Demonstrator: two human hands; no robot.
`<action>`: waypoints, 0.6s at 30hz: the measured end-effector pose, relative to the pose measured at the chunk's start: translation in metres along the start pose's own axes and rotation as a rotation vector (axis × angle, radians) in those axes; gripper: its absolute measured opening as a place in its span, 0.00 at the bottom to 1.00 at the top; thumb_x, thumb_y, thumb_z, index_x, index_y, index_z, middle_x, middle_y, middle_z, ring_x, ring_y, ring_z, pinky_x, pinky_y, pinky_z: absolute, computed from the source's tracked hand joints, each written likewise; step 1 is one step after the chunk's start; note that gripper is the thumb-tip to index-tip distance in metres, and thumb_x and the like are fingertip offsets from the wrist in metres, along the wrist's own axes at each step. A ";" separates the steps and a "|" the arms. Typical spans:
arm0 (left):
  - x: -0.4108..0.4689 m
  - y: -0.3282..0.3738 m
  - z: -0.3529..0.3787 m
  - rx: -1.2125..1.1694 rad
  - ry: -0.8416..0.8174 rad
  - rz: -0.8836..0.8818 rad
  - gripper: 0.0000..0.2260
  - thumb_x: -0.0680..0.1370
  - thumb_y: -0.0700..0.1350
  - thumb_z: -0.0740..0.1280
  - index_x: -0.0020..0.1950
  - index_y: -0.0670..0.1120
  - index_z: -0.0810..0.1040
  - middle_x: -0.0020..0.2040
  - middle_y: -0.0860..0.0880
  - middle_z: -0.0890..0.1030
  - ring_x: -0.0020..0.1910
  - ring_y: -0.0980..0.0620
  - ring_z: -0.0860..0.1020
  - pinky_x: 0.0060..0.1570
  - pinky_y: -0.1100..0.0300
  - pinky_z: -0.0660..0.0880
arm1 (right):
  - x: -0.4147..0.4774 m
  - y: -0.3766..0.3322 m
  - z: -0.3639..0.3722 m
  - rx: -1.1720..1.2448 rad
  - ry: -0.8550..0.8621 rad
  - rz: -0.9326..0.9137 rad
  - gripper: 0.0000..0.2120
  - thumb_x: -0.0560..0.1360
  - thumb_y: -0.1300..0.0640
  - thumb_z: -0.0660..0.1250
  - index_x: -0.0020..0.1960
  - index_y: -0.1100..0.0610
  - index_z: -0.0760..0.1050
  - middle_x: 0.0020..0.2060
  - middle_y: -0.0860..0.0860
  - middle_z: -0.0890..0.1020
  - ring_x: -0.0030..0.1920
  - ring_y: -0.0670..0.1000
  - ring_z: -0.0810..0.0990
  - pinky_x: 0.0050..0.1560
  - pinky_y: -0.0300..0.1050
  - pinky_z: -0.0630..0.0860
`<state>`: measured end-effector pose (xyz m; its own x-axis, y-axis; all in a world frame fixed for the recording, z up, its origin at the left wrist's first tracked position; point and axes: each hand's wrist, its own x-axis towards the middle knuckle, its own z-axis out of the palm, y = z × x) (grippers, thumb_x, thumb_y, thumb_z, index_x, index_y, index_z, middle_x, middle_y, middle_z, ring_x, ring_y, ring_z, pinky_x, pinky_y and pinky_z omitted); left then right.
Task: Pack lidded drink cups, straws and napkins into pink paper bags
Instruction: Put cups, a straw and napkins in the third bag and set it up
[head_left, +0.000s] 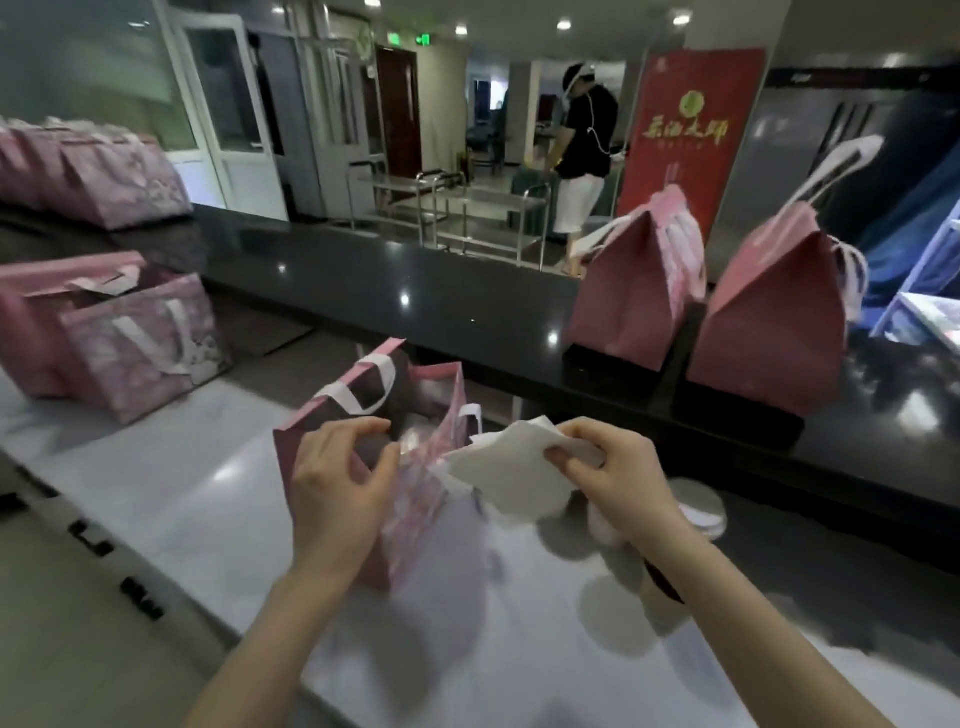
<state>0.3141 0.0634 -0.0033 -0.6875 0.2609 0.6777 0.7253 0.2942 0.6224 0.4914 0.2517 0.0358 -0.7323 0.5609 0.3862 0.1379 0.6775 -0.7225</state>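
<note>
Open pink bag (415, 525) stands upright on the pale surface (171, 499) at centre frame, mouth up, white handles flopped outward. Left hand (337, 483) grips the bag's near-left rim: fingers (358, 428) curl over the edge with the thumb opposite, clamped on the paper. Right hand (613, 478) pinches a white napkin (509, 467), thumb and fingertips tight together on its right edge. The napkin hangs flat just beside the bag's right rim, left corner at or touching the rim, not yet inside. There is a pale round shape inside the bag, too blurred to name. Lidded cups (698, 506) sit on the surface under and right of the right wrist, blurred, count unclear.

Left of the open bag a wide stretch of surface separates it from the left pink bags (130, 343), well apart. The surface's near edge runs diagonally across lower left, and both forearms cross it. The dark raised surface (415, 291) runs right behind the open bag, its front edge just past the bag's far rim, so room is tight there. On it at right stand two closed pink bags (634, 306) side by side, with a narrow gap between them. More pink bags (93, 176) are stacked far left.

In the background a person (582, 156) stands by metal carts (467, 208), with a red banner (685, 130) beside.
</note>
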 end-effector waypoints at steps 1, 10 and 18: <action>0.010 -0.012 -0.003 0.074 0.023 0.000 0.10 0.70 0.42 0.76 0.49 0.50 0.81 0.49 0.53 0.79 0.51 0.51 0.73 0.52 0.52 0.73 | 0.014 -0.010 0.007 0.005 0.006 -0.024 0.05 0.72 0.61 0.72 0.46 0.53 0.82 0.39 0.42 0.82 0.42 0.40 0.79 0.43 0.31 0.72; 0.048 -0.091 0.004 0.174 -0.402 -0.206 0.24 0.71 0.56 0.72 0.66 0.55 0.73 0.73 0.48 0.60 0.71 0.47 0.55 0.71 0.51 0.56 | 0.120 -0.078 0.071 -0.068 0.011 -0.186 0.06 0.72 0.62 0.71 0.45 0.51 0.81 0.38 0.42 0.81 0.41 0.38 0.78 0.40 0.25 0.68; 0.087 -0.143 -0.014 -0.024 -0.731 -0.056 0.41 0.69 0.46 0.71 0.78 0.53 0.54 0.71 0.59 0.55 0.71 0.56 0.56 0.65 0.68 0.58 | 0.142 -0.078 0.110 -0.330 -0.277 -0.205 0.08 0.72 0.63 0.71 0.49 0.54 0.82 0.43 0.44 0.81 0.46 0.43 0.79 0.45 0.26 0.69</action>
<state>0.1512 0.0312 -0.0279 -0.5667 0.7951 0.2159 0.6831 0.3069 0.6628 0.3033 0.2254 0.0837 -0.9108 0.2818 0.3018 0.1431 0.9010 -0.4095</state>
